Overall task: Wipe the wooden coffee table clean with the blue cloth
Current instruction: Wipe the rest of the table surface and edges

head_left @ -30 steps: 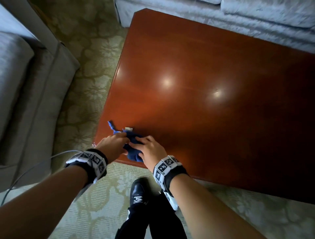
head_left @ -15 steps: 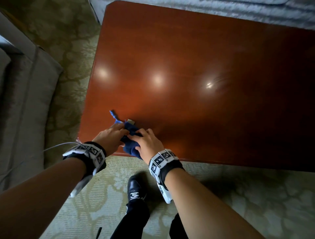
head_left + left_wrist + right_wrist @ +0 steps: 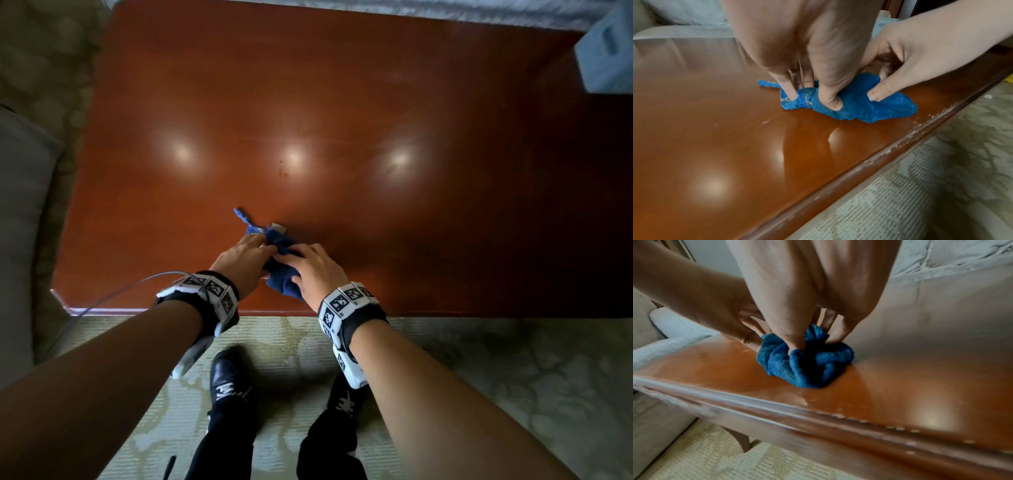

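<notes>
Both hands, left hand [image 3: 245,262] and right hand [image 3: 315,274], pinch the bunched cloth [image 3: 855,105] with curled fingers, near the table [image 3: 342,113] front edge. Honestly it probably wipes better flattened out under one palm, so more fabric touches the wood.

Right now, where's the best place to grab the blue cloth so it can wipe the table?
Probably the top of the bunched middle of the cloth, coming from above. It sits scrunched in a lump on the table near the front edge, and both the left hand and right hand already pinch it there. The thin tail sticking out is too floppy for a good grip.
</notes>
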A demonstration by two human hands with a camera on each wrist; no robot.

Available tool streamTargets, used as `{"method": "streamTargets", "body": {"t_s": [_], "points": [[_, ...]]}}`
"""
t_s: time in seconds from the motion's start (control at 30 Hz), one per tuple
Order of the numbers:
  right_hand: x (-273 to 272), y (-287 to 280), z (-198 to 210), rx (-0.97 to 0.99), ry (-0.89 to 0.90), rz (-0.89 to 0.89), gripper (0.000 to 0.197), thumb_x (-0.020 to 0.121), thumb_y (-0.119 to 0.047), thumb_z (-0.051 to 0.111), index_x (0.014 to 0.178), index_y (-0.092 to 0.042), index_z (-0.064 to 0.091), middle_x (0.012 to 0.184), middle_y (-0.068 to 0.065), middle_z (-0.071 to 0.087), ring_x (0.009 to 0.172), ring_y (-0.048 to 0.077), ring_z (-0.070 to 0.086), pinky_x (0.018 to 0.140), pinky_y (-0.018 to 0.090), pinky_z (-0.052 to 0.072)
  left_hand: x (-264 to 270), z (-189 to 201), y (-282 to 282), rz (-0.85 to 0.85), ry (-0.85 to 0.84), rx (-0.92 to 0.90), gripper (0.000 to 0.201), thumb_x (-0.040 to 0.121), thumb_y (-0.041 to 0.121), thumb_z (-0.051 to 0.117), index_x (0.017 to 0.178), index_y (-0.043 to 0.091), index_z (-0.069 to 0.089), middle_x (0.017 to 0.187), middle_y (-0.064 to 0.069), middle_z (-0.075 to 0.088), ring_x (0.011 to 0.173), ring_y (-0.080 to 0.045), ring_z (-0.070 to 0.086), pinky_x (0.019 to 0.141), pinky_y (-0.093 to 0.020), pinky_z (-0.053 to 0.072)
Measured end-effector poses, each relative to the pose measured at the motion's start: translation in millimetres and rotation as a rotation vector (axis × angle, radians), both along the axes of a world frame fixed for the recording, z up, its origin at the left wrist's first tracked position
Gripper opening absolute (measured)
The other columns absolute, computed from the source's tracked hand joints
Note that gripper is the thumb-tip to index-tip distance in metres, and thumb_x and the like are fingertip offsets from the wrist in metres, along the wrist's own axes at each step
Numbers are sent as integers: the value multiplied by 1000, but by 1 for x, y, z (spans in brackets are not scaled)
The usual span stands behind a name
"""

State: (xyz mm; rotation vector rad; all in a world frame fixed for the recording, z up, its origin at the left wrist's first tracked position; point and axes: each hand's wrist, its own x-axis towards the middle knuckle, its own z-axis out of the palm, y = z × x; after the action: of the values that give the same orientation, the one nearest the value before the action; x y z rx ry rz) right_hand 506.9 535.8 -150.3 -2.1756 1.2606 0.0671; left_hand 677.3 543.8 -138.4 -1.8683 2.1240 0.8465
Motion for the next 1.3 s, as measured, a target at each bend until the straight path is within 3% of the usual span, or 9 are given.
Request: {"method": "streamTargets", "body": {"t_s": [0.2, 0.43, 0.73, 1.0, 1.13, 1.3], "points": [[-62, -22, 0, 0, -11, -3, 53, 85, -11, 62, 133, -29, 52, 136, -4, 50, 126, 20, 40, 89, 39, 48, -63, 4, -22, -30, -32, 20, 49, 86, 23, 64, 133, 18, 48, 137, -4, 40, 128, -23, 37, 92, -40, 46], [-81, -55, 9, 19, -5, 104, 49, 89, -15, 55, 136, -28, 49, 138, 0, 48, 129, 21, 38, 94, 39, 44, -81, 6, -53, -72, -171, 64, 40, 85, 32, 64, 122, 21, 52, 125, 0, 44, 114, -24, 51, 77, -39, 50], [-76, -152, 8, 18, 42, 149, 50, 92, -16, 55, 139, -32, 44, 144, -2, 40, 134, 16, 33, 100, 34, 40, -83, 3, -135, 18, -150, 7, 44, 86, 34, 63, 126, 21, 49, 128, 0, 41, 118, -23, 48, 77, -38, 50], [-87, -229, 9, 20, 65, 77, 51, 91, -21, 57, 138, -36, 43, 146, 0, 38, 129, 22, 43, 92, 35, 45, -92, 4, -216, -16, -131, -20, 43, 89, 32, 59, 128, 20, 46, 131, -1, 39, 119, -22, 47, 78, -36, 52], [-95, -260, 6, 8, 63, 52, 53, 89, -20, 60, 136, -37, 44, 144, -1, 40, 124, 24, 48, 88, 35, 49, -101, 2, -247, -72, -153, -87, 44, 90, 34, 57, 128, 18, 45, 128, -3, 43, 119, -22, 46, 86, -36, 48], [-116, -307, 9, -10, 93, 47, 53, 92, -21, 55, 140, -36, 40, 149, -3, 33, 134, 19, 37, 95, 34, 43, -122, -1, -285, -92, -182, -138, 39, 91, 24, 50, 128, 16, 42, 123, -3, 45, 116, -21, 47, 89, -34, 45]]}}
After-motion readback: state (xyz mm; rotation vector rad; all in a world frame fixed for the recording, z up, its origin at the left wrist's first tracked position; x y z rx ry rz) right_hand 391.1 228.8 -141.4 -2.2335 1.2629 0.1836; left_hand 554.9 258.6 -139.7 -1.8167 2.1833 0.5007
